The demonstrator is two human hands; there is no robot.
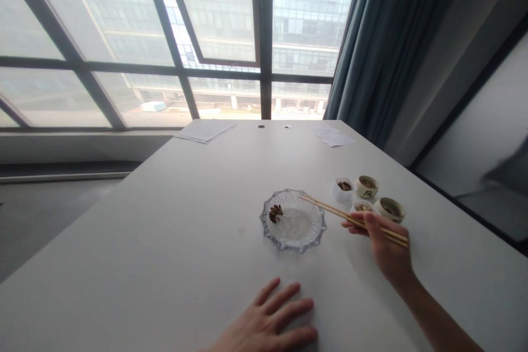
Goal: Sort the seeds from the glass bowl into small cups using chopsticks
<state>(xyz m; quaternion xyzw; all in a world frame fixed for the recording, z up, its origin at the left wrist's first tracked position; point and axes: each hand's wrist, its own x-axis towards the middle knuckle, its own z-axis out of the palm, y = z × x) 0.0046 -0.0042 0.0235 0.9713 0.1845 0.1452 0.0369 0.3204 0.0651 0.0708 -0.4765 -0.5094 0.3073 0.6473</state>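
Note:
Lying flat on the white table, my left hand [268, 319] has its fingers spread and holds nothing. My right hand [388, 247] is closed round a pair of wooden chopsticks [336, 211], whose tips are over the far right part of a clear scalloped glass bowl [292, 239]. Several small dark brown pieces [275, 213], like seeds or pods, sit at the left inside the bowl. Beyond my right hand stand a white cup [343, 192] with brown pieces, another white cup [363, 207] with pale pieces, partly hidden by the hand, and two beige cups [367, 187].
Paper sheets [206, 131] lie at the table's far left and another sheet [333, 135] at the far right. Between them are a small dark disc [261, 126] and a small white item [287, 127]. Windows [223, 11] and a dark curtain [383, 38] stand behind the table [185, 220].

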